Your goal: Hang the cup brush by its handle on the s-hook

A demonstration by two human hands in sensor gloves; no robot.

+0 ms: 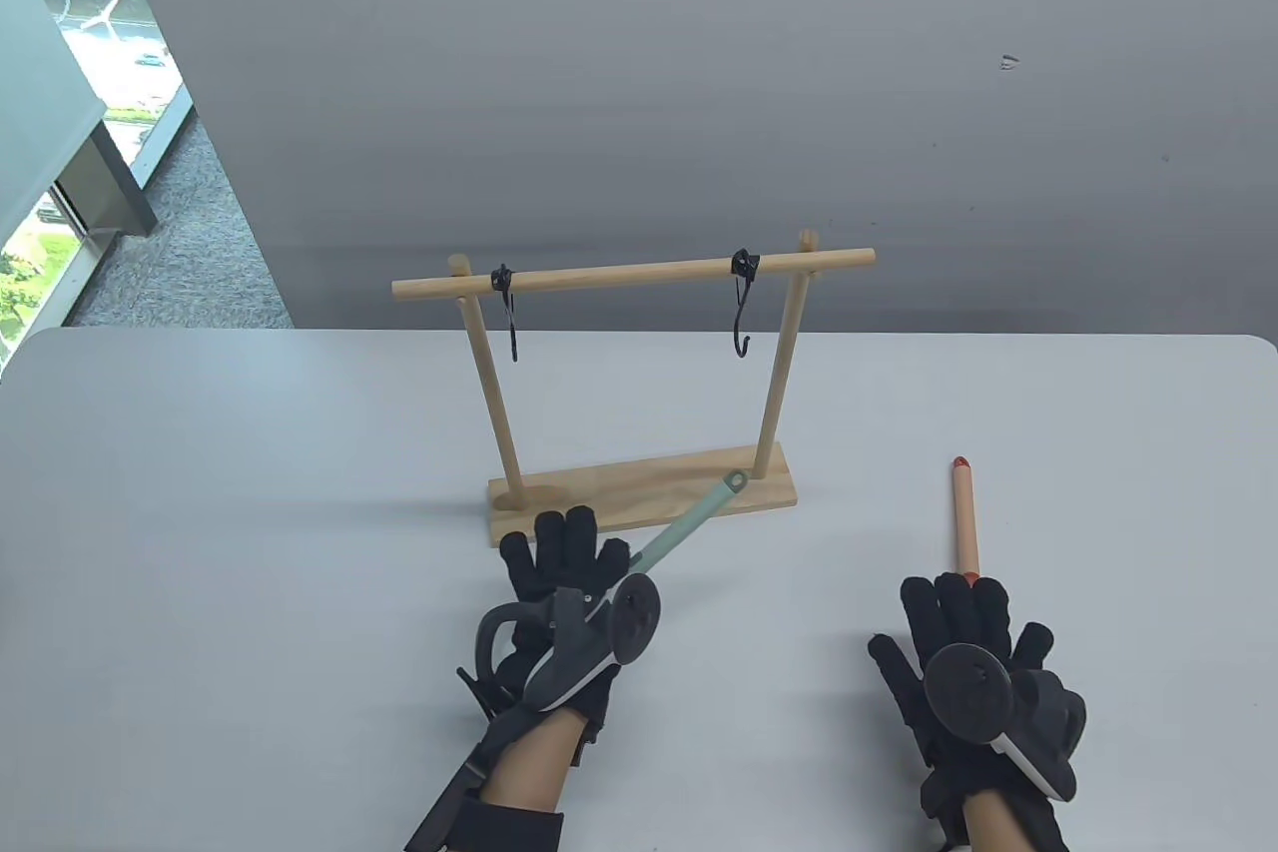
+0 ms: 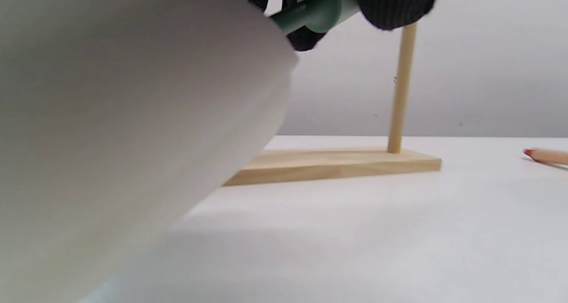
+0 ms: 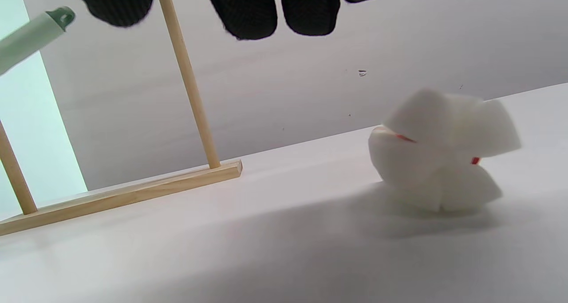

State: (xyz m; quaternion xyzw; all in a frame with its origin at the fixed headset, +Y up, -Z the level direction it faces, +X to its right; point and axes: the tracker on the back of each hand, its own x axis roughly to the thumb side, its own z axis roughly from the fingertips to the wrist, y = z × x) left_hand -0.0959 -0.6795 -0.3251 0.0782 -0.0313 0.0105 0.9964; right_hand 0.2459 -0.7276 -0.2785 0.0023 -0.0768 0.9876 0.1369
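Two hooks hang from the rack's (image 1: 639, 502) crossbar: a left hook (image 1: 507, 311) and a right hook (image 1: 742, 318), both well above the worktop (image 1: 250, 512). Going left to right along the near edge, the left hand (image 1: 559, 592) grips the green brush (image 1: 689, 522) near its head end; the left wrist view shows fingers (image 2: 395, 5) wrapped round the handle. Its long axis runs from that hand up and to the right, and the eyelet tip (image 1: 736, 480) points at the rack's right post, over the base. Further right, the right hand (image 1: 973, 642) hovers with fingers spread, holding nothing, over the near end of a second brush (image 1: 964, 517) with a wooden handle, lying on the worktop and pointing away; its white sponge head (image 3: 439, 152) shows in the right wrist view.

The likely trouble is the small eyelet missing the hook's upturned tip, since the hook hangs loose and may swing or twist when nudged. A long handle held far from its tip wobbles, and it could also knock the post and shift the light rack.
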